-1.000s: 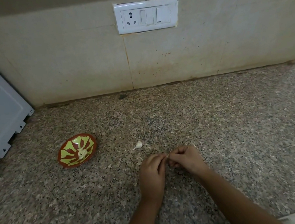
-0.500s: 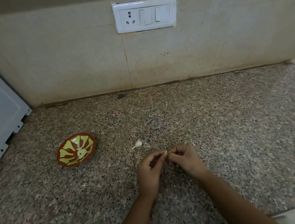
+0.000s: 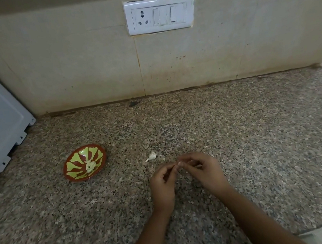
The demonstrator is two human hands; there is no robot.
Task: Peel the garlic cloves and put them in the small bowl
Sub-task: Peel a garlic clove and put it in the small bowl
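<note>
— Speckled granite countertop (image 3: 247, 132) beneath a white wall socket plate (image 3: 159, 14): what are the hands doing?
— Left hand (image 3: 163, 183) and right hand (image 3: 205, 172) meet fingertip to fingertip, both pinching a small pale piece (image 3: 178, 163), too small to tell clove from skin.
— And the garlic?
— One white garlic clove (image 3: 151, 156) lies at their ten o'clock. The small round red-and-yellow patterned bowl (image 3: 77, 179), at nine o'clock, holds pale peeled garlic (image 3: 90, 166).

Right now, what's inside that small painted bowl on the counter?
Pale garlic cloves lie clustered at the centre of the small bowl. How many I cannot tell; the painted floor beneath them is covered.
</note>
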